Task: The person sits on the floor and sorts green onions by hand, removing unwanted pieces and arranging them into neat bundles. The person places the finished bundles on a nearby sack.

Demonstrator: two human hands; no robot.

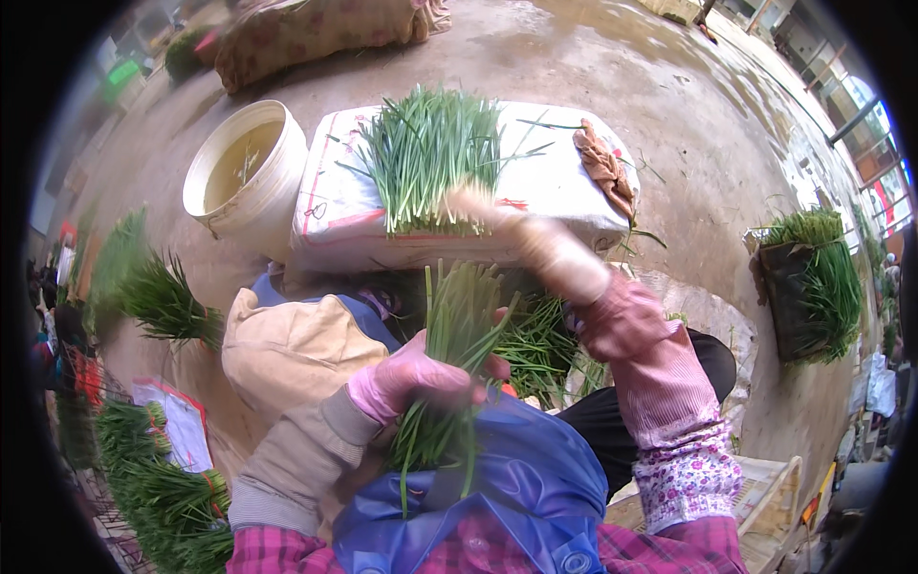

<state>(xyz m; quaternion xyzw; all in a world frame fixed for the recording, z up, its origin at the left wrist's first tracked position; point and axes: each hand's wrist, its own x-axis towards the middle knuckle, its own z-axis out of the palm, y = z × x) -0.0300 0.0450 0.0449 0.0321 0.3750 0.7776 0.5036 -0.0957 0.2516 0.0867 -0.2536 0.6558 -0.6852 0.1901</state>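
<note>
My left hand (pixel 412 377), in a pink glove, grips a bunch of green chives (pixel 459 326) above my lap, with the pale cut ends pointing away from me. A blue waterproof apron (pixel 516 445) lies underneath. Motion blurs my right hand (pixel 495 214), which reaches over the front edge of a low stand covered with white sacking (pixel 552 172). Its fingertips are at the pale stem ends of a thick pile of chives (pixel 434 154); whether they hold any stems is too blurred to tell. Loose green leaves (pixel 541 348) lie on the ground below the stand.
A white bucket of cloudy water (pixel 244 165) stands left of the stand. A twisted brown cloth (pixel 606 168) rests on its right end. Tied chive bundles (pixel 179 491) lie at lower left, and another bundle (pixel 825 287) is at right. A crate (pixel 771 488) sits at lower right.
</note>
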